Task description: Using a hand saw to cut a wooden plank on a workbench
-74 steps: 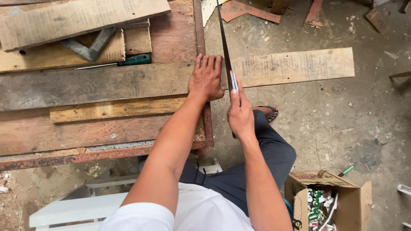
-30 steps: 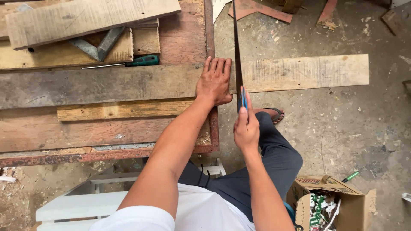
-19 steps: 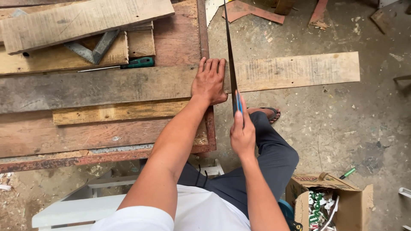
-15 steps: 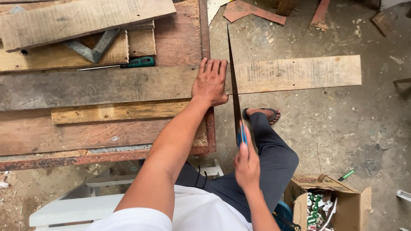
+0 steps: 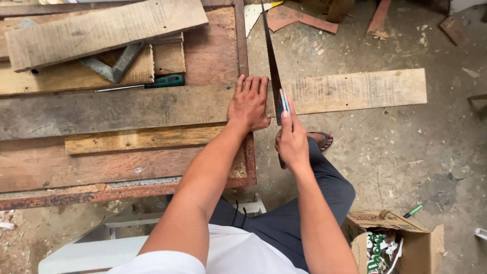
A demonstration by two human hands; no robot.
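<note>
My left hand [image 5: 248, 103] lies flat, fingers together, on a long weathered plank [image 5: 355, 90] that sticks out over the right edge of the wooden workbench [image 5: 127, 167]. My right hand [image 5: 291, 139] grips the handle of a hand saw [image 5: 270, 56]. The saw blade stands on edge and runs away from me, crossing the plank just right of my left hand. My foot in a sandal [image 5: 322, 139] shows on the floor under the plank.
On the bench lie several loose boards, a metal square [image 5: 109, 66] and a green-handled screwdriver [image 5: 147, 83]. A cardboard box [image 5: 401, 243] with small items stands at lower right on the dusty concrete floor. Wood scraps [image 5: 299, 18] lie beyond. A white stool [image 5: 116, 238] is below me.
The saw has gone back and forth along the cut. Half a second ago my right hand was drawn back towards me; now it is pushed forward close to the plank. My left hand stayed put.
</note>
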